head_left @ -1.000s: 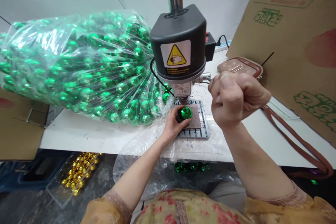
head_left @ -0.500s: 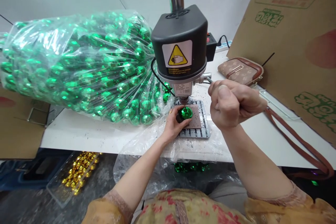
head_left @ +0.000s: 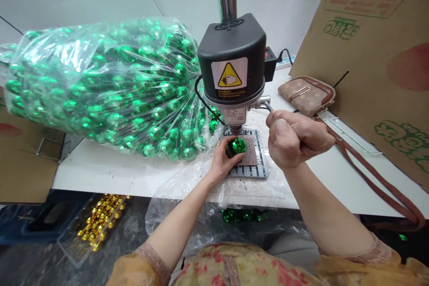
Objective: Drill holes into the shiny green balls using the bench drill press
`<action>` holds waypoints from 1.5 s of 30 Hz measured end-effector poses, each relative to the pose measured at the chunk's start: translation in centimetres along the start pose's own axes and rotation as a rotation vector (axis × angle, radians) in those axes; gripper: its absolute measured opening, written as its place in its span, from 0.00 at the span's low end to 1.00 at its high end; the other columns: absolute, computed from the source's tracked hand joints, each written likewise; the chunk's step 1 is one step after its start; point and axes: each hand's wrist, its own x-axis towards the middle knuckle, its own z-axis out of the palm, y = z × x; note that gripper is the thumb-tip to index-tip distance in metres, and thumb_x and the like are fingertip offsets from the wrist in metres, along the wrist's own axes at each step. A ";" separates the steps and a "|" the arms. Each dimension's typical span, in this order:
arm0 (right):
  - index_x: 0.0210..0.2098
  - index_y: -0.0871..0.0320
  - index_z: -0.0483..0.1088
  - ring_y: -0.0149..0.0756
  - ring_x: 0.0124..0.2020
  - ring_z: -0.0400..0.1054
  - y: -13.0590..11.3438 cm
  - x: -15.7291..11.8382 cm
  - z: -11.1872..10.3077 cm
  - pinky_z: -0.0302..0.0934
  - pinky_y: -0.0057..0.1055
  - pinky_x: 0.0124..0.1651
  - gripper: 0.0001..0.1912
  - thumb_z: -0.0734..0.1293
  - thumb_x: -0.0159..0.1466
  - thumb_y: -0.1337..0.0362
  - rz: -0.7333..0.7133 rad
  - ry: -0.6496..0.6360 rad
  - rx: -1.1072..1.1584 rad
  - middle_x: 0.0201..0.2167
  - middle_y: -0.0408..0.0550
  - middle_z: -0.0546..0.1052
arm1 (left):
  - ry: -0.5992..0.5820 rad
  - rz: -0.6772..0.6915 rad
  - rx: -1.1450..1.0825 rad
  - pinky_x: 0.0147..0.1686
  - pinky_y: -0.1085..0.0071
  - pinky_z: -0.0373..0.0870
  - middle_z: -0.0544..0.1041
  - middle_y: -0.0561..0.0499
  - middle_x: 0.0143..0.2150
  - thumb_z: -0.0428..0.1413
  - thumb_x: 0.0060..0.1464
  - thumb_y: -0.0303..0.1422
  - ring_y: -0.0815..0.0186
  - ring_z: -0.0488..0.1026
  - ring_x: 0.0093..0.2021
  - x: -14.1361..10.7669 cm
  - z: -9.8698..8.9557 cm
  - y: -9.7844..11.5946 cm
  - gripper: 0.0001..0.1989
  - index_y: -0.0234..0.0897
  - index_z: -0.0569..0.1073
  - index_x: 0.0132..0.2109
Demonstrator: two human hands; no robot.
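Observation:
A small drill press [head_left: 232, 60] with a black housing and a yellow warning label stands in the middle. Under its chuck, a shiny green faceted ball [head_left: 239, 145] rests on a brown board [head_left: 250, 154] over the slotted metal base [head_left: 262, 170]. My left hand [head_left: 224, 157] grips the ball from the left, thumb in front and fingers behind. To the right of the press, my right hand [head_left: 295, 136] is closed in a fist around the metal feed lever [head_left: 269, 106], whose upper end shows above the fingers.
A large clear bag of green balls [head_left: 110, 89] lies at the left. Patterned pouch [head_left: 306, 94] with a brown strap and a cardboard box [head_left: 375, 62] are on the right. Below the white table [head_left: 114, 172] sits a clear bin of gold balls [head_left: 103, 219].
The whole view has shifted slightly. My right hand sits a little lower and further left relative to the pouch, still on the lever. My left hand keeps its hold on the ball.

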 end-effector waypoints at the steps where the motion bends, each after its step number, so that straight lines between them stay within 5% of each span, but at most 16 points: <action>1: 0.20 0.56 0.43 0.21 0.16 0.46 -0.1 -0.1 -0.1 0.44 0.29 0.21 0.25 0.64 0.61 0.76 -0.003 -0.017 0.004 0.16 0.37 0.49 | -0.001 0.001 -0.002 0.57 0.54 0.70 0.78 0.44 0.54 0.69 0.52 0.37 0.52 0.74 0.56 0.0 0.0 0.0 0.26 0.41 0.72 0.57; 6: 0.19 0.58 0.44 0.20 0.16 0.45 -0.7 0.7 0.4 0.42 0.29 0.20 0.25 0.64 0.64 0.73 0.066 -0.001 -0.023 0.15 0.37 0.49 | -0.001 -0.003 -0.014 0.58 0.52 0.70 0.78 0.44 0.54 0.69 0.51 0.35 0.51 0.74 0.57 0.1 0.0 0.1 0.25 0.41 0.73 0.55; 10: 0.16 0.57 0.51 0.21 0.14 0.48 -1.0 4.4 2.0 0.41 0.30 0.18 0.27 0.70 0.64 0.66 0.363 0.092 -0.019 0.12 0.36 0.54 | 0.045 -0.057 -0.029 0.56 0.54 0.72 0.79 0.45 0.52 0.70 0.50 0.34 0.53 0.76 0.53 -0.1 0.5 0.5 0.26 0.40 0.72 0.54; 14: 0.17 0.55 0.53 0.21 0.13 0.48 -0.2 7.4 2.8 0.44 0.28 0.16 0.28 0.71 0.65 0.57 0.471 0.047 -0.039 0.12 0.35 0.55 | 0.157 -0.077 -0.054 0.53 0.57 0.74 0.78 0.45 0.50 0.70 0.50 0.35 0.56 0.77 0.51 -0.5 0.9 1.1 0.25 0.39 0.72 0.53; 19: 0.17 0.55 0.51 0.22 0.13 0.48 0.7 7.4 2.6 0.42 0.30 0.16 0.31 0.72 0.61 0.48 0.515 0.055 -0.017 0.12 0.36 0.53 | 0.200 0.062 -0.026 0.50 0.59 0.76 0.78 0.46 0.48 0.67 0.56 0.37 0.57 0.78 0.50 -2.1 -0.1 2.1 0.18 0.41 0.75 0.52; 23: 0.20 0.55 0.51 0.22 0.15 0.48 0.8 7.0 2.5 0.45 0.29 0.18 0.29 0.69 0.65 0.48 0.474 0.019 -0.057 0.14 0.36 0.55 | 0.016 0.246 0.001 0.52 0.59 0.77 0.74 0.44 0.58 0.63 0.61 0.34 0.57 0.76 0.56 -6.6 -1.9 3.2 0.16 0.47 0.77 0.55; 29: 0.18 0.56 0.52 0.20 0.13 0.47 0.3 7.1 2.9 0.40 0.27 0.16 0.30 0.73 0.62 0.52 0.458 0.096 0.030 0.12 0.35 0.55 | -0.436 0.575 0.183 0.51 0.58 0.81 0.72 0.46 0.66 0.66 0.56 0.34 0.51 0.79 0.55 -15.0 -3.1 3.3 0.19 0.56 0.79 0.54; 33: 0.17 0.56 0.54 0.20 0.13 0.48 0.1 7.2 2.9 0.40 0.27 0.16 0.28 0.75 0.60 0.56 0.478 0.124 0.069 0.12 0.34 0.57 | -0.562 0.516 0.272 0.52 0.56 0.81 0.79 0.53 0.59 0.60 0.62 0.33 0.54 0.80 0.55 -16.5 -3.3 3.0 0.17 0.62 0.78 0.55; 36: 0.17 0.57 0.55 0.21 0.13 0.48 0.1 7.2 2.8 0.40 0.28 0.16 0.28 0.76 0.59 0.58 0.475 0.127 0.076 0.12 0.35 0.57 | -0.489 0.518 0.224 0.44 0.60 0.84 0.80 0.52 0.56 0.57 0.63 0.35 0.58 0.82 0.50 -14.8 -4.0 2.9 0.12 0.60 0.79 0.49; 39: 0.17 0.56 0.54 0.21 0.13 0.48 0.2 7.2 2.8 0.40 0.28 0.16 0.26 0.74 0.61 0.63 0.459 0.117 0.084 0.12 0.35 0.57 | -0.130 0.433 0.253 0.40 0.58 0.82 0.81 0.47 0.53 0.52 0.64 0.29 0.57 0.81 0.47 -9.8 -5.0 2.5 0.13 0.50 0.79 0.45; 41: 0.18 0.57 0.54 0.20 0.13 0.48 0.2 7.1 2.8 0.40 0.27 0.16 0.25 0.71 0.63 0.67 0.451 0.109 0.084 0.12 0.35 0.56 | 0.050 0.296 0.326 0.47 0.55 0.79 0.81 0.45 0.49 0.50 0.63 0.25 0.56 0.79 0.50 -4.8 -5.6 1.6 0.14 0.44 0.78 0.44; 43: 0.18 0.57 0.54 0.20 0.13 0.48 0.1 7.1 2.8 0.41 0.26 0.17 0.24 0.70 0.63 0.70 0.449 0.114 0.087 0.12 0.35 0.56 | 0.103 0.227 0.417 0.52 0.53 0.75 0.80 0.44 0.48 0.50 0.60 0.22 0.54 0.76 0.52 0.6 -6.2 0.2 0.14 0.42 0.78 0.43; 45: 0.17 0.57 0.54 0.20 0.13 0.48 0.0 7.1 2.8 0.41 0.26 0.17 0.23 0.69 0.63 0.71 0.460 0.119 0.091 0.12 0.35 0.57 | 0.030 0.183 0.498 0.55 0.52 0.72 0.79 0.42 0.50 0.52 0.56 0.20 0.51 0.74 0.52 5.2 -6.4 -1.4 0.15 0.41 0.78 0.44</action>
